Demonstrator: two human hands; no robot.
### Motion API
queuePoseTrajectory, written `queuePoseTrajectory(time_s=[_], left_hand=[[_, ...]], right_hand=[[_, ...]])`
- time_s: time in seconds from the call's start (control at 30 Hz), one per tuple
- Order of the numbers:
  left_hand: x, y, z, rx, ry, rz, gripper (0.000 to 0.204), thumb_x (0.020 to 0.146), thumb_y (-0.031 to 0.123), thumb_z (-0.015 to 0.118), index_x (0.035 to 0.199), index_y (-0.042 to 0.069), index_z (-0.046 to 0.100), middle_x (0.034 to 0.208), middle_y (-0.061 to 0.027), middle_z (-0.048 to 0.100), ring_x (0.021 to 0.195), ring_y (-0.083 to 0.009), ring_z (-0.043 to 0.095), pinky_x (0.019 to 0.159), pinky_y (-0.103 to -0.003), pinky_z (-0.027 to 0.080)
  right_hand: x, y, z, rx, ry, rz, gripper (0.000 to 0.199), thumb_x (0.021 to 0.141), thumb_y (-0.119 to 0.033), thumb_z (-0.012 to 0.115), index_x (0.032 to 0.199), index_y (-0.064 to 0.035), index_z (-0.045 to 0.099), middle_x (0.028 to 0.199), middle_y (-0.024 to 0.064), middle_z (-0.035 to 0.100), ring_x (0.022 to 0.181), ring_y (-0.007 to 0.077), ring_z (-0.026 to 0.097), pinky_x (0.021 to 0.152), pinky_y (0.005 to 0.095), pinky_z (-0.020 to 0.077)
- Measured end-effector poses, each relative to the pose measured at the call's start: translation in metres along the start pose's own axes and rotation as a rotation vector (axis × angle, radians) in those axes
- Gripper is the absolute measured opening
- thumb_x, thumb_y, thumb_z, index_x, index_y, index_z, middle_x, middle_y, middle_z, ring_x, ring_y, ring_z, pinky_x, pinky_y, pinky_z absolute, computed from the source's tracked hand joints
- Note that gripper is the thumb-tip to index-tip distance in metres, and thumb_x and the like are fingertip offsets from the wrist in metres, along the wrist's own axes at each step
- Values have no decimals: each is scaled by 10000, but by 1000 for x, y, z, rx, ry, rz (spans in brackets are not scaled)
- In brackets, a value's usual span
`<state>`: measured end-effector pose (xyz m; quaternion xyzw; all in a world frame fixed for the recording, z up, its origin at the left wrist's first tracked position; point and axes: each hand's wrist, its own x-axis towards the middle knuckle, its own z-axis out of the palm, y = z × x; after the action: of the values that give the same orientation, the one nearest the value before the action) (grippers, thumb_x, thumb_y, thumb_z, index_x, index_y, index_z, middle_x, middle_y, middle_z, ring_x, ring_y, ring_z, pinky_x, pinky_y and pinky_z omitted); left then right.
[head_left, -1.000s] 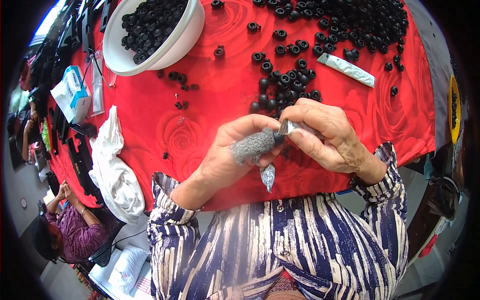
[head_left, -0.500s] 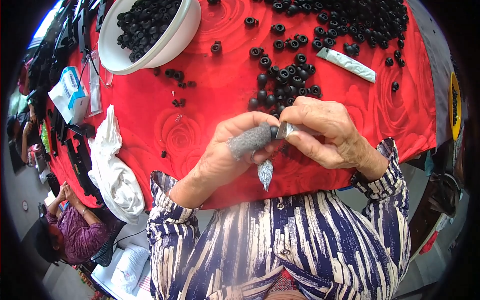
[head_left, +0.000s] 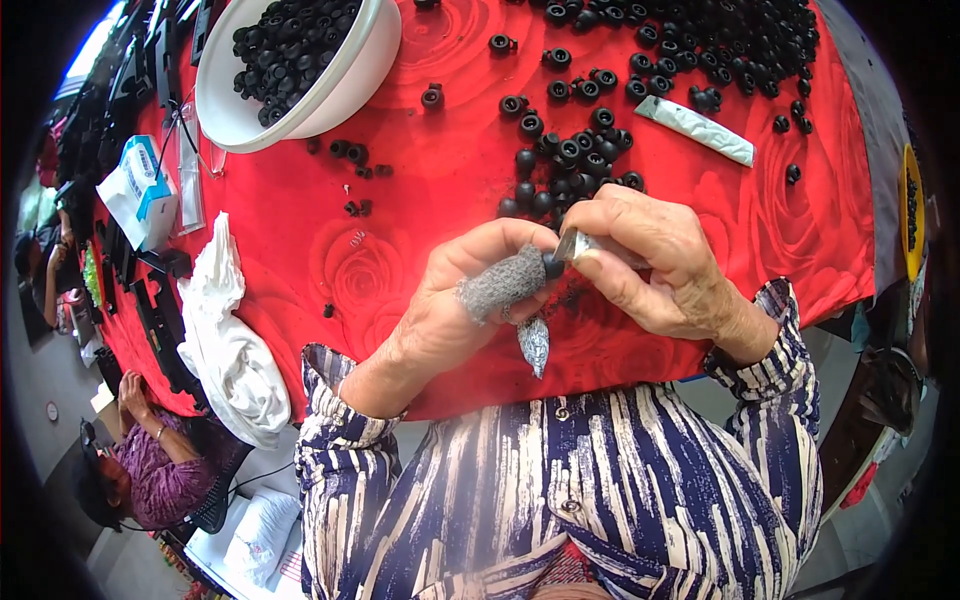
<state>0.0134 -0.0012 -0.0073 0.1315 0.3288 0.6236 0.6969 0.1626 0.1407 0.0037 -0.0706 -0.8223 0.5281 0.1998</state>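
My left hand (head_left: pixel 425 275) is closed on a small round black part (head_left: pixel 551 265) like those on the table. A grey fuzzy wrap (head_left: pixel 503 283) lies along one digit of that hand, and a crinkled silver pointed piece (head_left: pixel 534 345) juts out below. In my right hand (head_left: pixel 655 260), thumb and fingers pinch a short flat metal blade (head_left: pixel 570 245). Its edge meets or nearly meets the black part. Just beyond my hands lies a loose heap of black parts (head_left: pixel 570 155).
A white bowl (head_left: pixel 375 75) of black parts stands at the far left. More black parts (head_left: pixel 740 45) spread at the far right near a silver-white strip (head_left: pixel 697 130). A white cloth (head_left: pixel 215 330) and a blue-white box (head_left: pixel 150 190) lie left. Another person (head_left: pixel 150 460) sits at lower left.
The blade in my right hand has tilted and shifted slightly against the black part. My left hand has turned the part a little. The other person's hands have moved slightly.
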Motion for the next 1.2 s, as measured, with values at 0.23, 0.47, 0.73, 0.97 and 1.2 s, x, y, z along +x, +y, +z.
queuePoseTrajectory(time_s=[0.23,0.47,0.73,0.97,1.2], left_hand=[[0,-1,-3,-26,-27,-39,265,890,200,591,1096,35,566,857,-4,569,663,-55,456,577,-185,343],[2,-1,-2,34,80,-61,252,879,206,608,1068,41,577,826,15,567,652,-46,449,566,-175,316],[-1,1,-3,-38,37,-118,207,898,230,592,1024,67,581,795,28,556,647,-36,459,549,-168,306],[-2,-6,-1,-259,-60,-195,238,917,192,550,1078,16,544,865,-21,556,688,-56,489,564,-164,378],[1,-7,6,-172,-15,-182,255,893,246,577,1012,22,552,745,16,473,601,-43,384,542,-184,331]], right_hand=[[-1,5,1,23,24,-38,166,801,-28,589,950,43,570,680,88,500,582,200,492,511,308,380],[-1,4,-1,-122,-85,-151,193,751,-12,623,930,34,573,697,109,539,546,233,514,493,340,412],[0,-4,-2,-142,83,-138,276,748,-39,637,1002,53,577,735,96,577,571,175,514,482,292,409],[-6,2,11,-255,75,-352,468,581,-29,714,1023,55,586,722,92,566,528,205,538,464,314,427],[-8,3,13,-327,124,-409,448,538,-8,695,973,32,595,665,36,516,539,169,538,448,292,422]])
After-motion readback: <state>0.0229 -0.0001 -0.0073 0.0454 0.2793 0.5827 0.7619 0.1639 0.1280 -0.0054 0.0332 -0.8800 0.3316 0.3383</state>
